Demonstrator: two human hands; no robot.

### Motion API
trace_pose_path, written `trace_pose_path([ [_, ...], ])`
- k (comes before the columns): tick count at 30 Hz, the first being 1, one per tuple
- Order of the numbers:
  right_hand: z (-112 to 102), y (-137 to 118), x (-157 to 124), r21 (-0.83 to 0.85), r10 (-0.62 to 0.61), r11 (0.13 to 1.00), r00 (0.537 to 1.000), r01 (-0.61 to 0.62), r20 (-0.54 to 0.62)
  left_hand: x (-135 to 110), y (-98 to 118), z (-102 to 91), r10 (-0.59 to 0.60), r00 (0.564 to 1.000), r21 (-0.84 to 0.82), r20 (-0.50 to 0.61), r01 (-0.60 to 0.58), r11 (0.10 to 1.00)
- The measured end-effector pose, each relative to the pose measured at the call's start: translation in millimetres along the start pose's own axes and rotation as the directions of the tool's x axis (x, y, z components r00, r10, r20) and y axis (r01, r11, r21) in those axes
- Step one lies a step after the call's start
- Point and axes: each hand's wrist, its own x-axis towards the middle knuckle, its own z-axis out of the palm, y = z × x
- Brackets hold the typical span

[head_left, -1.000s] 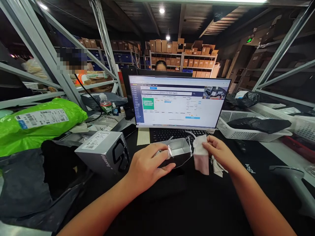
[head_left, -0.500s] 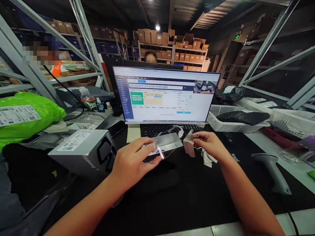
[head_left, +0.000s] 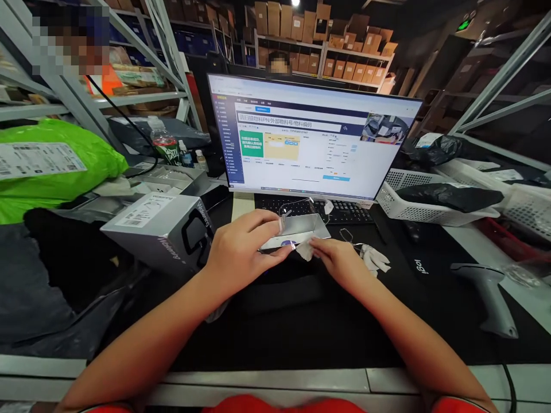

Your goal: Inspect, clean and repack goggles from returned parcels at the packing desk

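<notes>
My left hand (head_left: 239,246) is closed, its thumb and fingers around a small clear, shiny piece (head_left: 293,246) whose kind I cannot make out. My right hand (head_left: 344,261) pinches a crumpled white tissue (head_left: 305,250) close to that piece; whether they touch is unclear. Just beyond both hands lies an open silvery-white box (head_left: 316,223), partly hidden by the left fingers. More crumpled white tissue (head_left: 375,258) lies by my right wrist. A grey printed carton (head_left: 159,232) stands to the left of my left hand.
A monitor (head_left: 310,137) stands behind a black keyboard (head_left: 353,212). A scanner (head_left: 488,298) lies at right, near a white basket (head_left: 424,212) holding a black bag. A green parcel (head_left: 43,172) and small bottles (head_left: 185,154) are at left. A person sits beyond the monitor.
My right hand has moved left with the tissue, up to the clear piece in my left hand. The camera view has tilted down.
</notes>
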Motion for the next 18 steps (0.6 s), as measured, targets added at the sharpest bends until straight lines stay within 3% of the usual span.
trace_pose_path([
  [8,15,8,0,-0.210,-0.019,0.978,0.992,-0.008,-0.129,0,-1,-0.2,-0.005,1.000,0.007,0.022,0.005,1.000],
  [18,23,18,6,-0.154,-0.054,0.988,0.971,0.018,-0.235,2,2,-3.4,0.016,1.000,0.001,0.027,-0.016,1.000],
])
